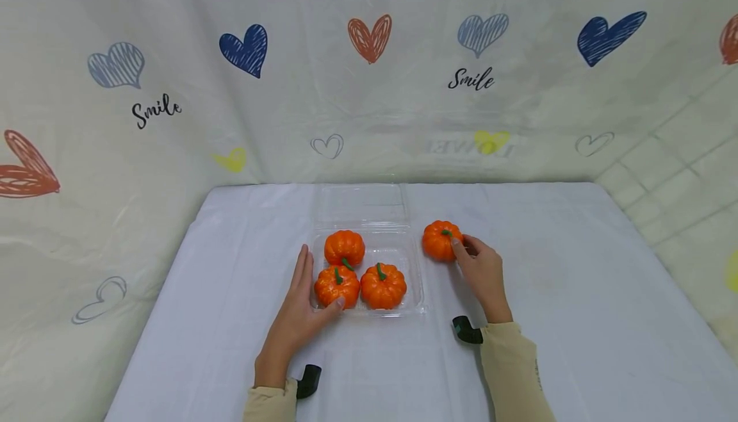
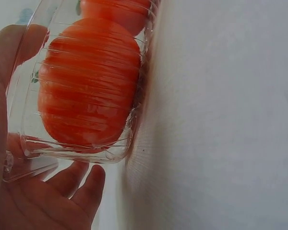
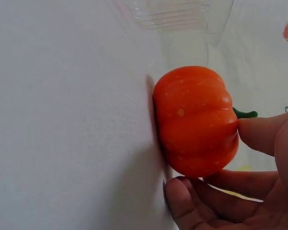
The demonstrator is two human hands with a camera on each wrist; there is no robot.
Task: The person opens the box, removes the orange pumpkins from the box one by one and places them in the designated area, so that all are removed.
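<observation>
Three small orange toy pumpkins with green stems sit in a clear plastic clamshell box: a back one, a front left one and a front right one. My left hand rests against the box's front left corner, its fingers straight along the left side and its thumb over the near edge. To the right of the box, my right hand grips a fourth pumpkin between thumb and fingers. That pumpkin is on or just above the tablecloth; its green stem points toward the thumb.
The box's transparent lid lies folded back toward the rear of the table. A white cloth covers the table. Behind it hangs a pale curtain printed with hearts and "Smile". Dark wrist-mounted devices show at both sleeves.
</observation>
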